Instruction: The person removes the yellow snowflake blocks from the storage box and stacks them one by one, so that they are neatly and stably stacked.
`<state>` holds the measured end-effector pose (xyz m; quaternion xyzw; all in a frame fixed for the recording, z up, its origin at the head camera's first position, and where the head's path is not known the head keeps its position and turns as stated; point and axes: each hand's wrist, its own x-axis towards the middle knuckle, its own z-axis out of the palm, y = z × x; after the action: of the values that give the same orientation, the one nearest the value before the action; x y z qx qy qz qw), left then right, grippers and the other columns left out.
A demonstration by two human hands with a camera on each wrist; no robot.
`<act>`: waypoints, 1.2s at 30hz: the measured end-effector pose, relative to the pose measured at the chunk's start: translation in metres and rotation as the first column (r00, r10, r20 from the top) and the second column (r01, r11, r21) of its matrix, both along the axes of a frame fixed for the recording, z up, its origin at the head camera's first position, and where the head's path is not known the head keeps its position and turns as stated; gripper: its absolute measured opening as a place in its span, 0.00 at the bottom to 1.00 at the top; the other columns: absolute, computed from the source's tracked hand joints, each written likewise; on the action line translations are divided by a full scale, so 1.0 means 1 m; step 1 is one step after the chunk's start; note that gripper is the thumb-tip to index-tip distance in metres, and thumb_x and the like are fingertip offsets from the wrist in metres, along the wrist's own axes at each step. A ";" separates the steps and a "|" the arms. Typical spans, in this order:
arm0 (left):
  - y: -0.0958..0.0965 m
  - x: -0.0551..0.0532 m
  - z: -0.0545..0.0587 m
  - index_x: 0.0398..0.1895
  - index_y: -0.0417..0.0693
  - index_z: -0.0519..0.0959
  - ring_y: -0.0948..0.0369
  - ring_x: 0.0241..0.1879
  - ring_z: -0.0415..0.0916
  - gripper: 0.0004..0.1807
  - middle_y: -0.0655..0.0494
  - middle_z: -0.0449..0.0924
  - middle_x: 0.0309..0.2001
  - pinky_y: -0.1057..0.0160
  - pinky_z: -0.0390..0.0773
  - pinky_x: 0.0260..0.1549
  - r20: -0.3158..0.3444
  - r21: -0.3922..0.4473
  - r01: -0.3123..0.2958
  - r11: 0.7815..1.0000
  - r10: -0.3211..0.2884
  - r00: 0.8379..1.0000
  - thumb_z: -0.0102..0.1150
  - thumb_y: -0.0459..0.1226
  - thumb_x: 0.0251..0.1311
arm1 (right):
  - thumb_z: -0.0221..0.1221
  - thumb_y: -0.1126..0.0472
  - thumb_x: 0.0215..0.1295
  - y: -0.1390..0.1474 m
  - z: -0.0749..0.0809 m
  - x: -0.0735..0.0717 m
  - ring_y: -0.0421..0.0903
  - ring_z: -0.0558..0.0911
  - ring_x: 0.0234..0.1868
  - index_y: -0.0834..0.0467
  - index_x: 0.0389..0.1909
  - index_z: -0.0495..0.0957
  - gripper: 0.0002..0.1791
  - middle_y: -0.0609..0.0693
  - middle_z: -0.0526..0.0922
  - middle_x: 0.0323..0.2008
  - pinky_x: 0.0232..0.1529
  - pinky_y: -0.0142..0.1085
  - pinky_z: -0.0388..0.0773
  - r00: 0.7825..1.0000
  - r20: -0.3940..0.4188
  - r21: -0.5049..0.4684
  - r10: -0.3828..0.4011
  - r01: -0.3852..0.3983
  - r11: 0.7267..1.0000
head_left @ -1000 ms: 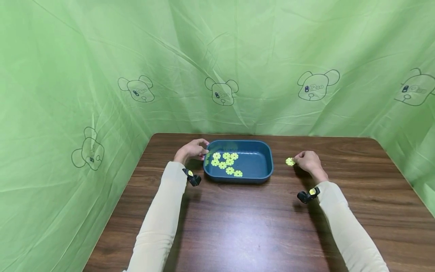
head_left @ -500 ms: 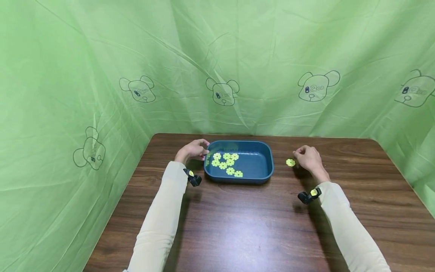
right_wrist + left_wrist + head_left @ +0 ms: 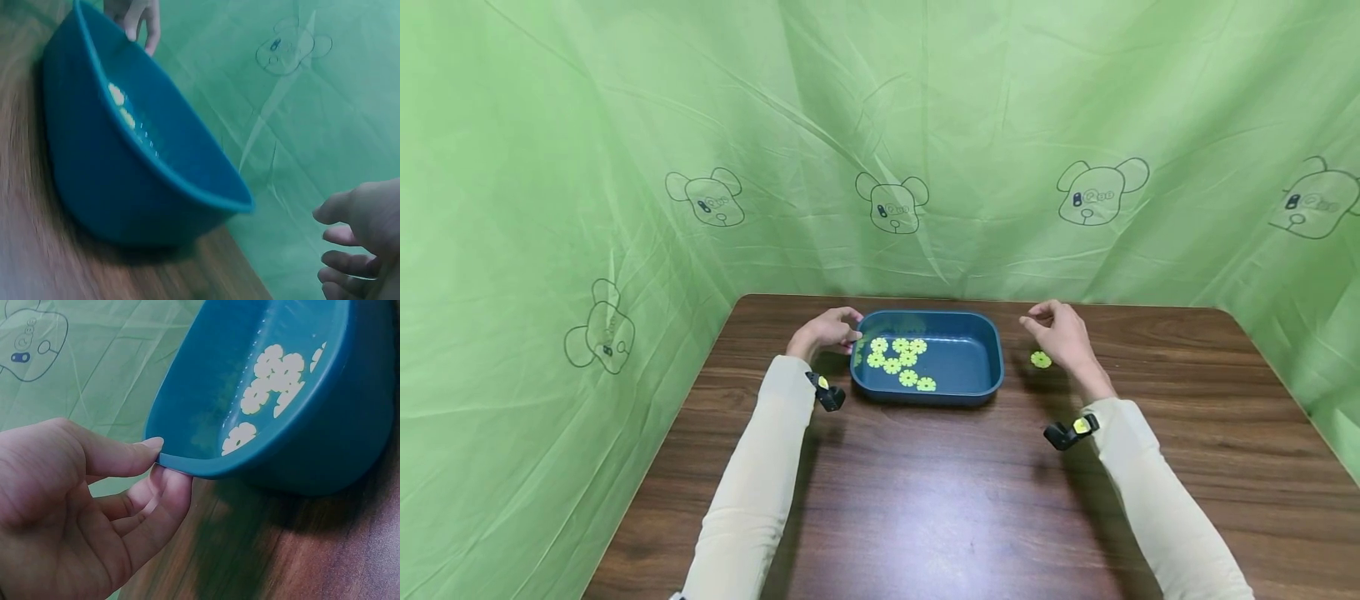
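My left hand [image 3: 826,331] pinches the left rim of a blue plastic basin [image 3: 925,399]; in the left wrist view its thumb lies on top of the rim and the fingers underneath. Several yellow-green flower-shaped pieces [image 3: 907,377] lie flat on the basin's floor, mostly towards its left half. On the table, right of the basin, is one more flower-shaped piece [image 3: 1041,359]. Just beyond it my right hand [image 3: 1066,335] hovers with loosely bent fingers, holding nothing. The right wrist view shows that hand [image 3: 369,244] apart from the basin's right end.
The dark brown wooden table [image 3: 910,483] bears the basin near its far edge. A green curtain [image 3: 985,125] with printed bear heads hangs behind and along the sides. Black cameras [image 3: 826,393] are strapped to both wrists.
The right hand has let go of the flower-shaped piece on the table, lifted off it and moved left and away towards the basin. The left hand and basin have stayed put.
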<state>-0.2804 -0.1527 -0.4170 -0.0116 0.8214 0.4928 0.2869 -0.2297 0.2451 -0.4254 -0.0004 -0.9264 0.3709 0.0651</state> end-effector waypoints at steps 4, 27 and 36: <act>0.002 0.001 0.003 0.60 0.43 0.66 0.58 0.31 0.72 0.20 0.47 0.70 0.35 0.47 0.75 0.55 0.019 0.004 -0.025 1.000 0.025 1.000 0.50 0.28 0.66 | 0.57 0.50 0.67 -0.013 0.006 0.001 0.56 0.76 0.48 0.63 0.50 0.75 0.21 0.62 0.78 0.48 0.48 0.47 0.73 1.000 -0.008 -0.046 0.018 -0.018 0.999; 0.002 -0.006 0.001 0.60 0.43 0.66 0.56 0.33 0.72 0.20 0.47 0.70 0.34 0.47 0.76 0.54 0.012 -0.025 -0.018 1.000 0.019 1.000 0.51 0.28 0.66 | 0.63 0.53 0.62 -0.089 -0.006 0.000 0.52 0.78 0.48 0.59 0.49 0.76 0.19 0.56 0.76 0.49 0.50 0.46 0.76 0.973 0.007 -0.129 0.230 -0.227 0.965; 0.002 -0.008 0.001 0.60 0.43 0.66 0.57 0.33 0.72 0.20 0.46 0.70 0.36 0.50 0.78 0.50 -0.001 -0.030 -0.006 1.000 0.006 1.000 0.51 0.29 0.66 | 0.64 0.53 0.62 -0.108 -0.010 0.002 0.55 0.78 0.49 0.60 0.49 0.76 0.19 0.59 0.78 0.49 0.50 0.48 0.75 0.927 0.081 -0.087 0.366 -0.359 0.929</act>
<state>-0.2882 -0.1512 -0.4160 -0.0183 0.8287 0.4815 0.2848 -0.2275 0.1376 -0.4358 0.1507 -0.8989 0.4084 -0.0490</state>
